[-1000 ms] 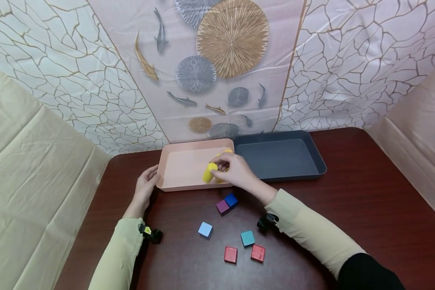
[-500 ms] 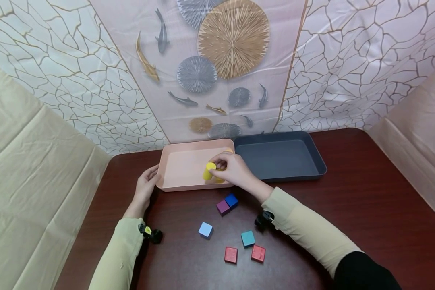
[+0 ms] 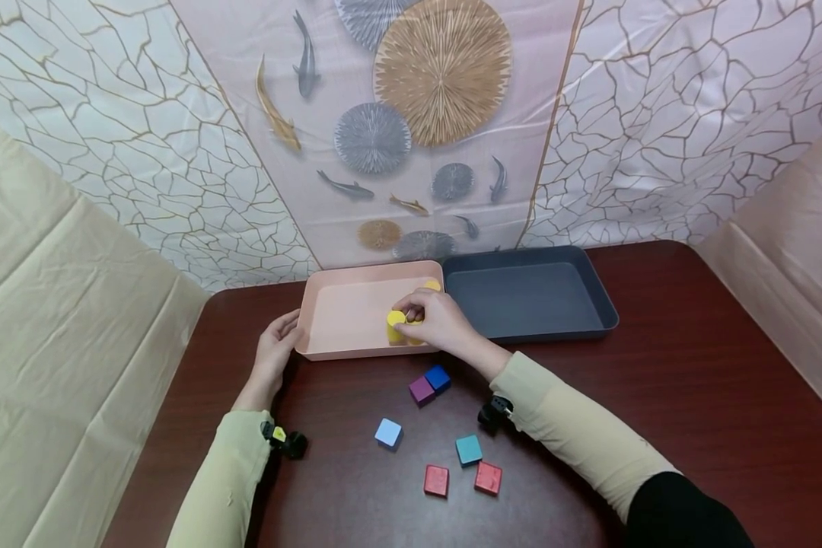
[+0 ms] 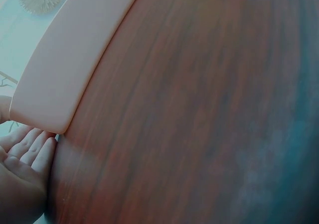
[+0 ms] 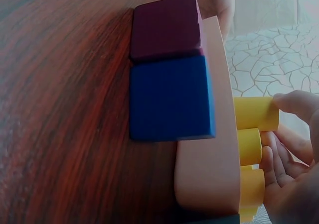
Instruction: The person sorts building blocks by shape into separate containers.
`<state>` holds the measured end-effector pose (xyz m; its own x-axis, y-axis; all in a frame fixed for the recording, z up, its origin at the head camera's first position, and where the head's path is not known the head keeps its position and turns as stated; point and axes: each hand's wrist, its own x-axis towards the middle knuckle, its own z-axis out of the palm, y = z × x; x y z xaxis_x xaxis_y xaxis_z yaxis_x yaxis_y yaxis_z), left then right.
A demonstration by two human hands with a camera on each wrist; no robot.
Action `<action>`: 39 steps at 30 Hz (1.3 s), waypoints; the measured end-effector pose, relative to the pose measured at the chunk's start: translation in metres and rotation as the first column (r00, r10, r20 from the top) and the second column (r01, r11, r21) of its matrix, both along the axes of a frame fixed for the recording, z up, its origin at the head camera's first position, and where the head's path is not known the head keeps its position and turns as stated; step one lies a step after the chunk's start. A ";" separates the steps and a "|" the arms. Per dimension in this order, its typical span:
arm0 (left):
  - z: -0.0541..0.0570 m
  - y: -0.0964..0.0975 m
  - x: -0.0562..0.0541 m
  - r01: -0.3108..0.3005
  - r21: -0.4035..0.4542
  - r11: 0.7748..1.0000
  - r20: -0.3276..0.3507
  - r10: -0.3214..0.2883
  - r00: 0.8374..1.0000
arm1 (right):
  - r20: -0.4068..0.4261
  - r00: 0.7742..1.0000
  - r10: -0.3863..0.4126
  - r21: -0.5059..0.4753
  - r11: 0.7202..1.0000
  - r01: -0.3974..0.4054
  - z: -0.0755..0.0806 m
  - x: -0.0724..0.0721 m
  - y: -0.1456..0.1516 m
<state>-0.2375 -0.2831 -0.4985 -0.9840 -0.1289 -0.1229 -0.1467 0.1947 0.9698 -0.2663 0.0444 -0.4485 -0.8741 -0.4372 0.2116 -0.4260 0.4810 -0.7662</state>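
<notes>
In the head view, my left hand is at the left end of the pink tray, thumb at the rim and fingers along the outside. The left wrist view shows those fingers against the tray's end wall. My right hand reaches over the tray's right part and pinches a yellow cylinder between thumb and fingers. This cylinder stands upright beside another yellow cylinder in the right wrist view. More yellow pieces are partly hidden behind the tray wall and hand.
A dark grey tray adjoins the pink one on the right. Nearer on the table lie a blue cube, a purple cube, a light blue cube, a teal cube and two red cubes.
My right hand has shifted slightly, and the tilted yellow cylinder in it has come upright and lower in the pink tray. The left hand has stayed at the tray's end.
</notes>
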 end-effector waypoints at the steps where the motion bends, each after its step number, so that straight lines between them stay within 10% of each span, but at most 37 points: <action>1: 0.000 0.000 0.000 0.001 -0.002 1.000 -0.003 -0.001 1.000 | -0.002 1.000 0.004 0.003 1.000 -0.004 0.000 0.000 0.000; 39: -0.001 -0.002 -0.001 0.002 -0.006 1.000 0.015 -0.002 1.000 | 0.017 1.000 0.021 0.153 0.988 -0.024 0.008 -0.003 -0.003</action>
<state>-0.2388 -0.2850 -0.4994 -0.9823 -0.1274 -0.1371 -0.1609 0.2011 0.9663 -0.2691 0.0410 -0.4408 -0.8663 -0.4831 0.1267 -0.4267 0.5840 -0.6906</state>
